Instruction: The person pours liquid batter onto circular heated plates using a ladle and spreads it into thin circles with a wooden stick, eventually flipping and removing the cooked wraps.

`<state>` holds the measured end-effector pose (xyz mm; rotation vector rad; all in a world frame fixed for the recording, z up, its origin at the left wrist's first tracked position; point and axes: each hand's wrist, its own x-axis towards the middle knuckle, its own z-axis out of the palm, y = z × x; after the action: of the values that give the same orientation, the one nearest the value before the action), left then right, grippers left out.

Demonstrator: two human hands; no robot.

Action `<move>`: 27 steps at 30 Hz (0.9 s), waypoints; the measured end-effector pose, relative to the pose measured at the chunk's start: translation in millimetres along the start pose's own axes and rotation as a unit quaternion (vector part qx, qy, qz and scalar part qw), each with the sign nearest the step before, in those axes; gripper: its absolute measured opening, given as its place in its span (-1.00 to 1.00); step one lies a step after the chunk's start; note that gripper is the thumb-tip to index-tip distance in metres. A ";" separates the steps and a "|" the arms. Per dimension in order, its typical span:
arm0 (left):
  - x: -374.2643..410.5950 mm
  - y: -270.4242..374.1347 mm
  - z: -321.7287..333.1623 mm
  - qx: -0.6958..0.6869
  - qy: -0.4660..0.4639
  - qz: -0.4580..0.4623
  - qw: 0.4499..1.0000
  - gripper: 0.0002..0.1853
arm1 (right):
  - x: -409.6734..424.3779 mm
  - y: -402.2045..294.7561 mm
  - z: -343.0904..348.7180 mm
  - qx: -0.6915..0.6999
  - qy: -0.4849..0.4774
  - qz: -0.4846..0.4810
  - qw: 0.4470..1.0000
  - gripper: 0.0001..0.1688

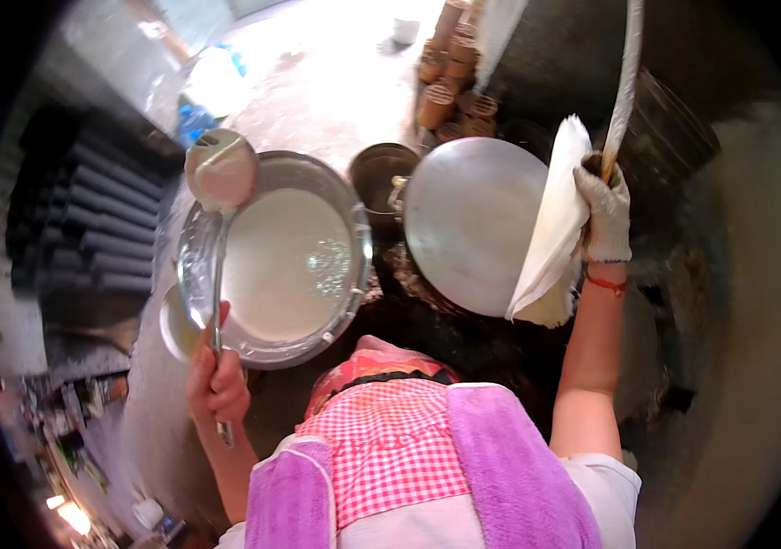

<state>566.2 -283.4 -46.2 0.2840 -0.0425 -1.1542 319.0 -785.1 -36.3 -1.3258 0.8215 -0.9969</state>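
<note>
My left hand [217, 384] grips the metal handle of a ladle [220, 171], whose batter-coated bowl is raised over the far left rim of a metal basin [361, 274]. White liquid batter [280, 267] fills much of the basin. To the right lies a round, flat metal griddle [476, 223] with a bare grey surface. My right hand [604, 206], in a whitish knit glove, is closed around a thin white sheet [555, 233], which hangs along the griddle's right edge. The sheet looks like a thin pancake. A long pale rope or stick [627, 82] meets the gloved hand from above.
A dark round pot [383, 175] stands between basin and griddle. Behind are stacked brown perforated briquettes [459, 89]; black cylindrical briquettes [109, 213] are piled at left. A pale bowl [177, 322] sits beside the basin. A dark bucket-like container [671, 123] is at far right.
</note>
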 end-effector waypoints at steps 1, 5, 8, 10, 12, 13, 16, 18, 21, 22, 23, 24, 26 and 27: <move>6.1 -0.3 9.2 -0.038 0.035 0.002 0.999 -0.39 | -6.6 -18.2 -3.4 0.048 0.014 -0.005 0.999 -0.75; 25.3 10.3 4.8 0.004 0.232 -0.041 0.972 -0.51 | -32.8 -64.5 -90.3 -0.013 0.079 -0.149 0.986 -0.70; 28.1 16.8 -2.1 0.032 0.225 -0.107 0.968 -0.56 | -101.6 -99.3 -158.4 0.147 0.078 -0.157 0.973 -0.71; 24.5 23.2 -10.2 0.061 0.204 -0.143 0.967 -0.57 | -176.7 -108.8 -174.2 0.200 0.116 -0.170 0.958 -0.73; 38.1 22.9 -14.4 0.109 0.152 -0.199 0.962 -0.57 | -263.2 -106.3 -165.4 0.190 0.282 -0.184 0.922 -0.72; 44.8 23.8 -12.4 0.136 0.133 -0.230 0.954 -0.57 | -305.2 -101.4 -155.3 0.180 0.383 -0.185 0.887 -0.67; 68.8 23.8 -13.5 0.163 0.094 -0.330 0.925 -0.56 | -432.6 -86.3 -113.7 0.095 0.606 -0.215 0.760 -0.59; 84.9 15.7 -7.4 0.220 0.061 -0.386 0.894 -0.55 | -521.6 -65.5 -70.9 -0.022 0.667 -0.265 0.696 -0.64; 90.5 -7.0 8.5 0.214 0.019 -0.467 0.857 -0.50 | -686.9 -71.6 -47.5 -0.048 0.730 -0.155 0.664 -0.60; 84.3 -11.3 13.7 0.183 -0.014 -0.502 0.845 -0.47 | -725.8 -68.9 -21.3 -0.095 0.759 -0.132 0.630 -0.56; 82.3 -24.8 11.1 0.159 -0.056 -0.533 0.829 -0.45 | -748.8 -90.7 16.2 -0.062 0.786 -0.141 0.599 -0.56; 74.2 -36.5 11.8 0.146 -0.101 -0.557 0.811 -0.44 | -774.3 -106.5 54.2 -0.014 0.809 -0.152 0.568 -0.56; 42.4 -55.3 25.1 0.222 -0.165 -0.557 0.783 -0.41 | -825.4 -113.0 98.6 0.014 0.840 -0.168 0.515 -0.55; 25.7 -71.5 23.3 0.241 -0.236 -0.546 0.767 -0.38 | -863.2 -113.9 122.6 -0.020 0.859 -0.178 0.480 -0.54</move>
<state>508.5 -338.0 -44.1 0.4918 -0.7132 -2.3767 92.4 61.7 31.5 0.0665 1.9984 -2.6870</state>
